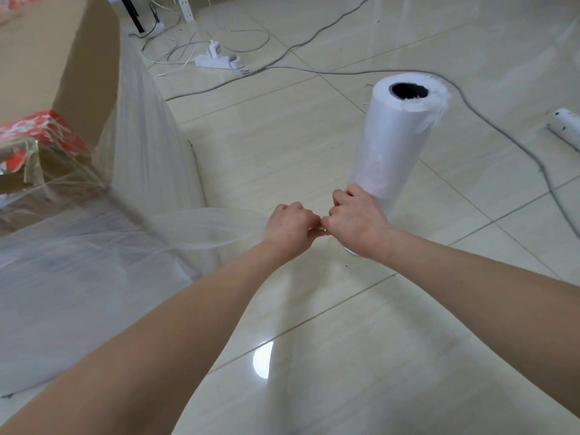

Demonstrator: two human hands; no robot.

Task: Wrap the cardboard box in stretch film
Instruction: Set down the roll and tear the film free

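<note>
The cardboard box [47, 58] is sitting on the tiled floor [345, 340] at the left with its top open, and a red packet [44, 130] is lying inside. Stretch film [141, 171] is clinging over the box's near corner and side, then running down and across toward the middle of the view, narrowing into a gathered strand. The left hand [292, 224] is curling its fingers tightly around the end of that strand. The right hand [354, 221] is meeting it knuckle to knuckle, its thumb and fingers also curled and pinching the film at the same spot, while its far fingers are resting against the lower part of the film roll [398, 142]. The roll is standing upright on the floor just beyond the hands, with its dark core showing at the top. Farther right, a second roll [565, 130] is lying on its side, cut off by the frame edge. Beyond, a white power strip [216, 59] and grey cables [502, 133] are trailing over the tiles.
</note>
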